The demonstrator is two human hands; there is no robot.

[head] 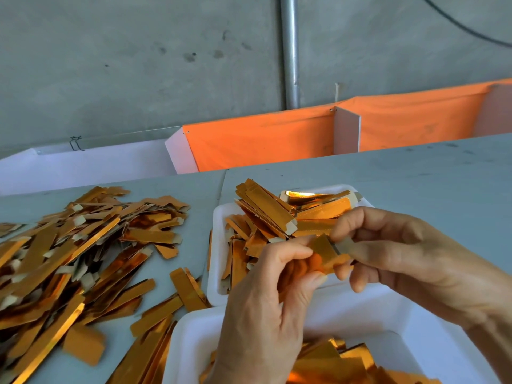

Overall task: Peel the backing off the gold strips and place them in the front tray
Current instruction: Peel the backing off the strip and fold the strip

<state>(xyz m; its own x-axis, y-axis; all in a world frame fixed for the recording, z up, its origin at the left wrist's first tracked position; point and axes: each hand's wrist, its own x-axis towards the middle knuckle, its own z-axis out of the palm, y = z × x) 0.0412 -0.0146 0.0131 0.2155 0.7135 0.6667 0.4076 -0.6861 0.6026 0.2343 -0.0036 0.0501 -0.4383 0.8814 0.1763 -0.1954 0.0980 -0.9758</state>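
I hold one gold strip [325,252] between both hands, just above the near rim of the far white tray [219,245]: my left hand [266,297] has its fingers curled round the strip's lower length, and my right hand [388,245] pinches what looks like a pale backing tab [345,245] at its upper end between thumb and forefinger. To peel well, I judge I should keep the left grip firm close to the tab and draw the backing off low and steady along the strip, so the foil neither creases nor tears. Nearer me than that tray sits the front tray [188,336], touching it, with shiny strips already lying inside. To the tray's left, a loose heap of strips [83,245] spreads over the grey bench [415,176]. Beyond the tray, past the bench edge, orange cloth bins [263,139] hang before a concrete wall [138,65] with a metal pipe [289,51].
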